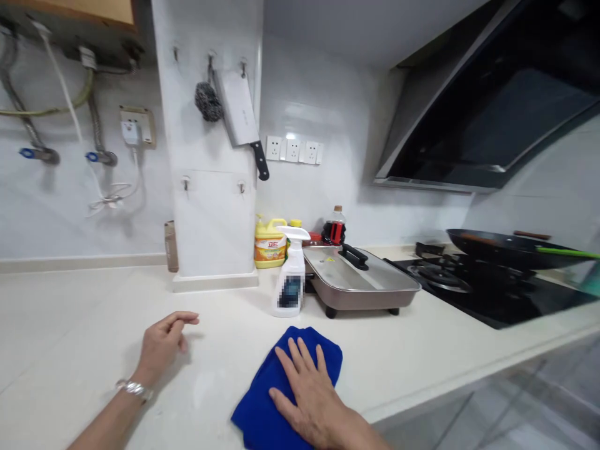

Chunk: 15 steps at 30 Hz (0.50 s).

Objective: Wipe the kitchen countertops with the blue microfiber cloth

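Observation:
My right hand [307, 397] lies flat with fingers spread on a folded blue cloth [262, 400], pressing it against the white countertop [210, 375]. To the left, my left hand [165, 344] hovers just over the counter, holding nothing, its fingers loosely bent and partly apart; a silver band circles the wrist. Beyond the cloth stands a white spray bottle [293, 269], upright, its label blurred out. Right beside the bottle is a rectangular electric pan [365, 290] with a glass lid and black handle.
A yellow detergent jug [270, 244] and a dark sauce bottle [334, 226] stand against the wall. On the right, a wok [497, 247] rests on the black gas stove [482, 294] beneath a range hood [497, 119]. A cleaver [238, 109] and a steel scourer [208, 101] hang from hooks.

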Tool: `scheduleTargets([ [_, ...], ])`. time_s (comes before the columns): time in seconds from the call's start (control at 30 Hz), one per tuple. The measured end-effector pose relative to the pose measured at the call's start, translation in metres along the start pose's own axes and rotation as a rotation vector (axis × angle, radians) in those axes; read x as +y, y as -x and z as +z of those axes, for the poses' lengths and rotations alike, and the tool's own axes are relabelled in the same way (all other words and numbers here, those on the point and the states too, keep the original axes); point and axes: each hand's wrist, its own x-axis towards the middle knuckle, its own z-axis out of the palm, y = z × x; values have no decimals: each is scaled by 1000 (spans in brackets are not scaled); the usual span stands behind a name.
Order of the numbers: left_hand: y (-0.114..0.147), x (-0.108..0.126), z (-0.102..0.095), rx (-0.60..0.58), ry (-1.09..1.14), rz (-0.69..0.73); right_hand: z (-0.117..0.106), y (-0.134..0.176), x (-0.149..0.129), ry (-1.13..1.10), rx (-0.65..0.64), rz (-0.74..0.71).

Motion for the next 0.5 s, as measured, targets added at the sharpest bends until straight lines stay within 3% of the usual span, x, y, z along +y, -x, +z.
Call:
scheduleTargets([
  [0.1, 4, -2, 4, -30, -40, -19, -5, 5, 44, 37, 50, 23],
  [0.3, 11, -3, 22, -331, -209, 29, -13, 11, 157, 171, 147, 238],
  [0.5, 6, -4, 24, -371, -280, -2, -30, 23, 273, 320, 183, 512],
])
